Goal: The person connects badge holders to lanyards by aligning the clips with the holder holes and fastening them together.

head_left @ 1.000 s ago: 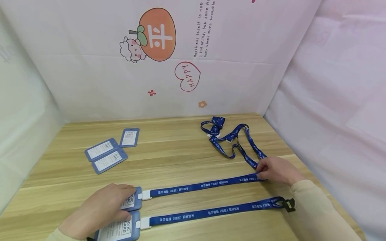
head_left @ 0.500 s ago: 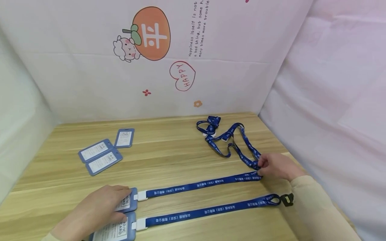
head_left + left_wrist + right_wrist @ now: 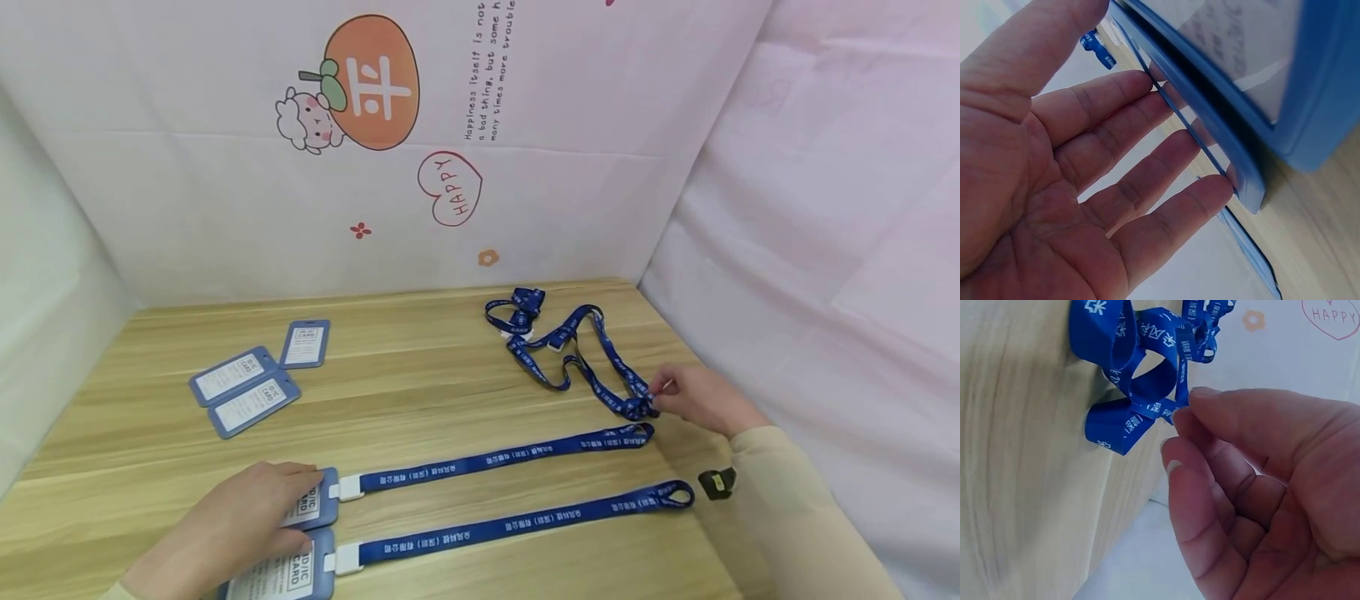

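My left hand (image 3: 236,525) lies over two blue card holders at the front left. Its fingers are on the upper card holder (image 3: 328,497), its thumb on the lower card holder (image 3: 322,567). In the left wrist view its fingertips (image 3: 1216,187) touch a holder's edge. A straightened blue lanyard (image 3: 480,462) runs right from the upper holder's white clip; another lanyard (image 3: 525,525) runs parallel from the lower one. My right hand (image 3: 701,400) pinches the near end of a loosely tangled blue lanyard (image 3: 611,358) between thumb and index finger, just beyond the straightened loops.
Three more card holders (image 3: 306,343) lie at the back left. A bunched lanyard (image 3: 525,308) sits at the back, beside the tangled one. White printed cloth (image 3: 562,208) walls the back and sides of the wooden table (image 3: 420,375). A small black device (image 3: 717,483) is by the right sleeve.
My right hand has let go of the upper straightened lanyard's loop and moved away from me to the tangled lanyard's end. My left hand stays on the card holders. The head view has shifted slightly.
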### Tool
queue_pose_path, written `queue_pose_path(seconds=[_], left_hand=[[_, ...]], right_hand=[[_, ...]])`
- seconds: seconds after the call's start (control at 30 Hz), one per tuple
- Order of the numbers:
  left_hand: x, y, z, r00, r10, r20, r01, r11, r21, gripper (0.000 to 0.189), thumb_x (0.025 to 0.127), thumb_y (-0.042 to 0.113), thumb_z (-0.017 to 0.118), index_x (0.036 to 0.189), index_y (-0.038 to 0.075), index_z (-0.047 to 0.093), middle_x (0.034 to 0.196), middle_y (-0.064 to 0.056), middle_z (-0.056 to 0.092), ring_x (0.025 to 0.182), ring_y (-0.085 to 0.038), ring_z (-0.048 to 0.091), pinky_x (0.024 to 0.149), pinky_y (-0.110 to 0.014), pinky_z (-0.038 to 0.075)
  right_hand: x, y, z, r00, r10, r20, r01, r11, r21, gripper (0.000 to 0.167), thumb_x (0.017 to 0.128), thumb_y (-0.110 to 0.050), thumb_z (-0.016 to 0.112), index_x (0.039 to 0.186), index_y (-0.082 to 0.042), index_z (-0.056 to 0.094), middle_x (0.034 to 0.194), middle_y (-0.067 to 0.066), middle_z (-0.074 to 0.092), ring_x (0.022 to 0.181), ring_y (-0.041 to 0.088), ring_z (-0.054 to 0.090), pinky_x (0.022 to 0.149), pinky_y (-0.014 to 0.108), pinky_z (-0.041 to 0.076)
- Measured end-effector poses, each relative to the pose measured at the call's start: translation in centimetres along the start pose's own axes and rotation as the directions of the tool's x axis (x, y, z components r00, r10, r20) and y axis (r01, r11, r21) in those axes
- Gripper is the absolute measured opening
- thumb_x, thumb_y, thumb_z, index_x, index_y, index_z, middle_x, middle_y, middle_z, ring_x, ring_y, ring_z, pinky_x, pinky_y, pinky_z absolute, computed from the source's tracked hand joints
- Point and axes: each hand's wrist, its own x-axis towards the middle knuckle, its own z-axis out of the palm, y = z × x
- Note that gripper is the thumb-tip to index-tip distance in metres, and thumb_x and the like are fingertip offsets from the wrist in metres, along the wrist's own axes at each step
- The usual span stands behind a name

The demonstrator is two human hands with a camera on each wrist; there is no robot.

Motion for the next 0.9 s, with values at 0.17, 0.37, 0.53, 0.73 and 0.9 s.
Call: queue_pose_path(seconds=[0.17, 0.37, 0.53, 0.73, 0.9], left_hand=[[0.0, 0.0, 0.0, 1.000, -0.002, 0.000, 0.002, 1.000, 0.000, 0.074, 0.076, 0.045, 0.091, 0.133, 0.004, 0.068, 0.131, -0.013, 0.071, 0.121, -0.036, 0.067, 0.103, -0.055, 0.055], [0.0, 0.0, 0.0, 1.000, -0.005, -0.007, 0.005, 1.000, 0.001, 0.073, 0.076, 0.044, 0.091, 0.132, 0.005, 0.068, 0.130, -0.012, 0.071, 0.120, -0.035, 0.068, 0.102, -0.055, 0.055], [-0.1, 0.0, 0.1, 1.000, -0.003, -0.011, 0.003, 1.000, -0.009, 0.071, 0.077, 0.044, 0.091, 0.132, 0.005, 0.068, 0.131, -0.012, 0.071, 0.120, -0.035, 0.068, 0.102, -0.055, 0.056], [0.0, 0.0, 0.0, 1.000, -0.016, 0.004, 0.016, 1.000, -0.015, 0.073, 0.077, 0.044, 0.090, 0.133, 0.005, 0.068, 0.132, -0.012, 0.070, 0.121, -0.035, 0.067, 0.103, -0.056, 0.055], [0.0, 0.1, 0.0, 1.000, -0.023, 0.008, 0.024, 1.000, -0.015, 0.073, 0.076, 0.044, 0.091, 0.133, 0.005, 0.068, 0.132, -0.012, 0.070, 0.121, -0.035, 0.067, 0.103, -0.056, 0.055]], right_hand=[[0.5, -0.4, -0.3, 0.999, 0.020, -0.025, -0.020, 0.999, 0.026, 0.022, 0.096, -0.016, 0.069, 0.111, 0.000, 0.069, 0.102, 0.014, 0.076, 0.085, 0.023, 0.071, 0.072, 0.041, 0.061], [1.8, -1.2, -0.1, 0.997, 0.025, -0.071, -0.028, 0.999, -0.043, 0.025, 0.097, -0.021, 0.068, 0.115, -0.004, 0.072, 0.107, 0.016, 0.077, 0.098, 0.034, 0.072, 0.084, 0.054, 0.060], [3.3, -1.8, 0.3, 0.995, 0.014, -0.095, -0.020, 0.998, -0.065, 0.024, 0.097, -0.020, 0.069, 0.114, -0.003, 0.072, 0.106, 0.017, 0.077, 0.097, 0.035, 0.073, 0.084, 0.054, 0.060], [4.8, -3.1, 0.6, 0.996, 0.039, -0.084, -0.047, 0.995, -0.088, 0.027, 0.099, -0.024, 0.067, 0.117, -0.004, 0.071, 0.111, 0.019, 0.076, 0.098, 0.034, 0.073, 0.084, 0.053, 0.060], [6.2, -4.1, 1.0, 0.997, 0.023, -0.068, -0.029, 0.996, -0.084, 0.030, 0.100, -0.024, 0.065, 0.121, -0.003, 0.070, 0.118, 0.021, 0.074, 0.103, 0.035, 0.071, 0.090, 0.056, 0.058]])
